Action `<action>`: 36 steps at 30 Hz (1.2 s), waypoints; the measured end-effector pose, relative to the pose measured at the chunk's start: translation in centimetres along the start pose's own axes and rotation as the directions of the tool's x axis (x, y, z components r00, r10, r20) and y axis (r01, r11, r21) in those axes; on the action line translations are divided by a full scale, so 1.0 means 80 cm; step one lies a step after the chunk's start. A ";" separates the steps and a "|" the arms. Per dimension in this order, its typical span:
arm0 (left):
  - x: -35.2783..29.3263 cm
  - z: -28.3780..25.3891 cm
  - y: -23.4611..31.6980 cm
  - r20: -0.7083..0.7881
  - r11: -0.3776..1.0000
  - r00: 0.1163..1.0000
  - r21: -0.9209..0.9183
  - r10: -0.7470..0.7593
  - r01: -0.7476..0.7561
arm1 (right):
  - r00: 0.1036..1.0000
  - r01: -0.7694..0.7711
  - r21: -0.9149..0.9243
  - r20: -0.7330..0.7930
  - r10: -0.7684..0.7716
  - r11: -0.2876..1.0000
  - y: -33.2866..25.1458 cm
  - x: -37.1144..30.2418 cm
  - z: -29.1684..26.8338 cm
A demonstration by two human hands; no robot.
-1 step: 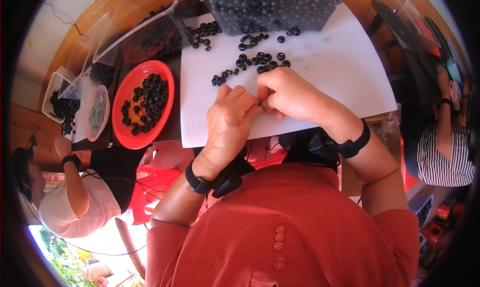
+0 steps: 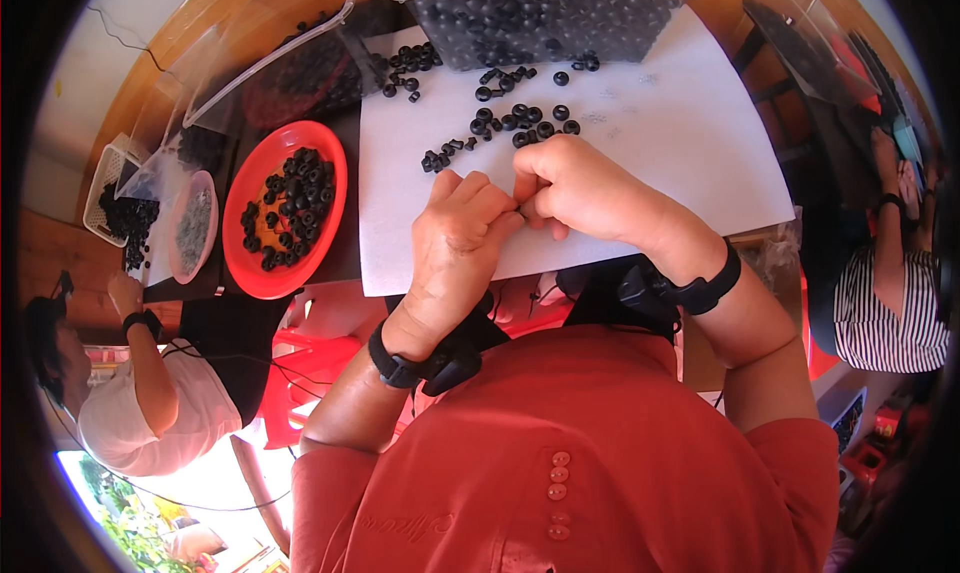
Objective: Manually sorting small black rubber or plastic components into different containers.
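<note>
My left hand [image 2: 462, 231] and my right hand [image 2: 580, 188] meet over the near part of a white sheet [image 2: 690, 173]. Both have curled, pinching fingers, with the fingertips nearly touching. Whatever they hold between them is hidden or too small to name. Just beyond my knuckles lie loose black ring-shaped parts [image 2: 520, 120]. Smaller black pieces [image 2: 445, 155] lie to their left, closest to my left hand. Farther back on the sheet are more black parts [image 2: 505, 80] and tiny clear bits [image 2: 600, 93].
A clear bin [image 2: 545, 28] full of black parts stands at the back. Left are a red plate [image 2: 237, 248] of black rings, a pink dish [image 2: 211, 188], a white basket [image 2: 100, 178] and another clear bin [image 2: 215, 98]. People sit left [image 2: 160, 403] and right [image 2: 890, 313].
</note>
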State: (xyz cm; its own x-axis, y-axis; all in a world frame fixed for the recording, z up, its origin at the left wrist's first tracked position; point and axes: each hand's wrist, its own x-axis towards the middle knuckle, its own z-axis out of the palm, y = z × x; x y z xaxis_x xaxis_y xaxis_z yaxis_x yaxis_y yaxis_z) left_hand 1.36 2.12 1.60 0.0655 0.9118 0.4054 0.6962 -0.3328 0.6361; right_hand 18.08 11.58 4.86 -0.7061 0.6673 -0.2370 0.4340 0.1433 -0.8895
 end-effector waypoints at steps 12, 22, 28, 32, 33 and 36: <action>0.005 0.001 -0.009 0.010 0.994 0.996 0.063 0.094 -0.094 | 0.998 0.065 -0.071 0.022 -0.063 0.995 -0.006 0.011 0.003; 0.007 0.005 -0.017 0.007 0.979 0.984 0.103 0.178 -0.178 | 0.987 -0.116 0.025 0.113 0.112 0.993 -0.013 0.018 -0.001; 0.016 -0.007 -0.012 0.100 0.997 0.993 0.025 0.068 -0.070 | 0.976 -0.194 -0.047 0.093 0.198 0.980 -0.027 0.017 -0.002; 0.020 -0.003 -0.012 0.106 0.996 0.994 -0.093 0.006 0.004 | 0.972 -0.213 -0.038 0.091 0.216 0.976 -0.029 0.018 0.000; 0.022 -0.003 -0.012 0.115 0.997 0.993 -0.075 0.015 -0.006 | 0.974 -0.207 -0.036 0.089 0.209 0.978 -0.029 0.018 -0.001; 0.023 -0.004 -0.014 0.130 0.999 0.991 -0.045 0.032 -0.026 | 0.988 -0.149 -0.046 0.043 0.151 0.988 -0.023 0.017 0.003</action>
State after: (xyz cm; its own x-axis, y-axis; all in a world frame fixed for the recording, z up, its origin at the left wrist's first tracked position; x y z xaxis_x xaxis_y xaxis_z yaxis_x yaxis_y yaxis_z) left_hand 0.45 4.10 1.83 0.1795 0.9243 0.3367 0.6611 -0.3668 0.6545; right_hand 16.17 12.05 6.11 -0.6560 0.6495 -0.3846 0.5592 0.0759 -0.8255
